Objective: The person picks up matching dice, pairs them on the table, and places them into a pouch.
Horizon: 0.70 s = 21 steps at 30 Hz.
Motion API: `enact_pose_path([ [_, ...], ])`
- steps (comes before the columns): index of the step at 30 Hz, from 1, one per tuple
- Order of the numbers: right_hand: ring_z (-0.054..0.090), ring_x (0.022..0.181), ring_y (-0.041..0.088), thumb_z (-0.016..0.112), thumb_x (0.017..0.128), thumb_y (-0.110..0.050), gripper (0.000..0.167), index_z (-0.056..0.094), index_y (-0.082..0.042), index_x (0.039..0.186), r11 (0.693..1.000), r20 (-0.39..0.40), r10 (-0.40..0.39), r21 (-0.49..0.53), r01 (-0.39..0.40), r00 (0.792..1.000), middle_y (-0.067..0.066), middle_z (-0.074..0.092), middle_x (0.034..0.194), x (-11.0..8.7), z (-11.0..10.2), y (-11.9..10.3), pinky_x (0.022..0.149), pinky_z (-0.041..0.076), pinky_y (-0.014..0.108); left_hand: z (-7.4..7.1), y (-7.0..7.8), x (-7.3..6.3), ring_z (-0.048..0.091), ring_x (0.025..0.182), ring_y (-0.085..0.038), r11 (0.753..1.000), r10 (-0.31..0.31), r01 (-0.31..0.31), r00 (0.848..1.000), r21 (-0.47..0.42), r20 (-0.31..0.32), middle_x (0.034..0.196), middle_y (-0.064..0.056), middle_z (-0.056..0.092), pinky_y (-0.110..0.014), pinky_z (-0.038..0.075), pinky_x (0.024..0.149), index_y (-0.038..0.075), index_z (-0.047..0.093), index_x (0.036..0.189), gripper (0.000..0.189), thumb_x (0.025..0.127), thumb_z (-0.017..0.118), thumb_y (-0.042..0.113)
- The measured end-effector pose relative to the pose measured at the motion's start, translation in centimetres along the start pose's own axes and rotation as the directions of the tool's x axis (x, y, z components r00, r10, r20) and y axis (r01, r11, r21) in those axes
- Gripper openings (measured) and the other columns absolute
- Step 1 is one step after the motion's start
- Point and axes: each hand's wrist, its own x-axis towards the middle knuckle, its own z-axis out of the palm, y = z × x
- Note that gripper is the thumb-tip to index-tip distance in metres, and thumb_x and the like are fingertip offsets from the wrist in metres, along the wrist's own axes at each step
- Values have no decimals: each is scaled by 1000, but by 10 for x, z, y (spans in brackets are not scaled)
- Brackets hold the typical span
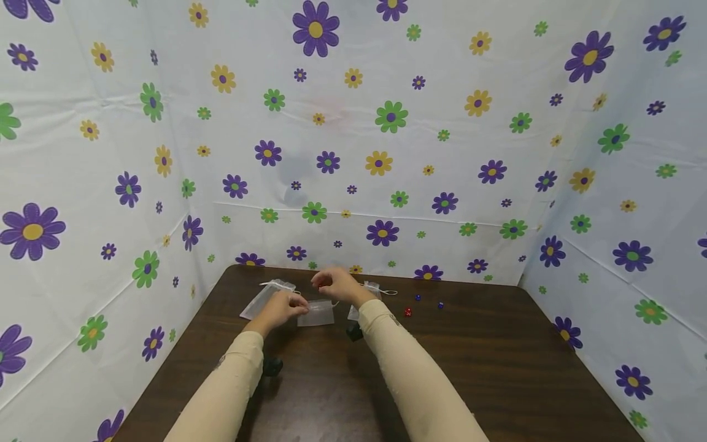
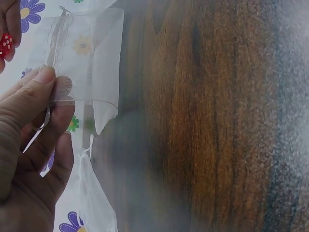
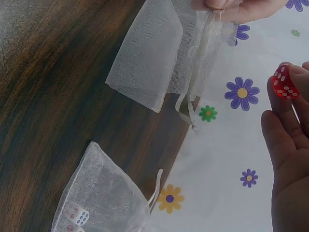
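My left hand (image 1: 280, 310) pinches a sheer white drawstring pouch (image 1: 319, 314) near its gathered top, between thumb and fingers. In the left wrist view, that pouch (image 2: 107, 58) hangs over the table's far edge area. My right hand (image 1: 338, 285) is raised beside the pouch and apart from it. Between its thumb and fingers it pinches a red die with white pips (image 3: 285, 83). Another sheer pouch (image 3: 113, 188) lies near the right wrist, with white dice (image 3: 80, 215) inside; my right forearm partly covers it in the head view. A third pouch (image 1: 259, 301) lies left of my left hand.
On the dark wooden table (image 1: 475, 356), a red die (image 1: 408, 312) and two blue dice (image 1: 418, 298) lie to the right. A white flower-patterned sheet (image 1: 381, 196) stands behind the table and along both sides. Dark camera mounts sit under both wrists.
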Motion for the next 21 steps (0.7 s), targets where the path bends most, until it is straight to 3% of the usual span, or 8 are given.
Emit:
enact_pose_path([
  [3,68,99,18,62,99,1,22,70,-2,119,1000,3,-2,-8,2,1000,16,71,115,0,0,-2,88,55,29,-1,2,-1,63,78,-13,1000,-5,5,1000,-6,-2,87,0,74,-35,55,75,7,79,93,5,92,75,9],
  [10,66,106,18,61,101,-2,22,71,-4,120,998,-17,1,-55,-2,1000,6,72,114,0,0,-2,93,53,30,0,-1,-2,64,77,-13,998,61,-61,998,2,-16,87,-3,75,-35,56,72,6,78,91,4,92,74,8],
  [21,66,108,23,59,100,-1,22,71,0,119,998,-80,0,-61,-5,997,10,72,113,-6,-4,4,95,52,35,2,-3,-2,61,76,-13,999,38,-37,999,21,-28,87,0,73,-34,54,73,8,79,91,5,92,75,9],
])
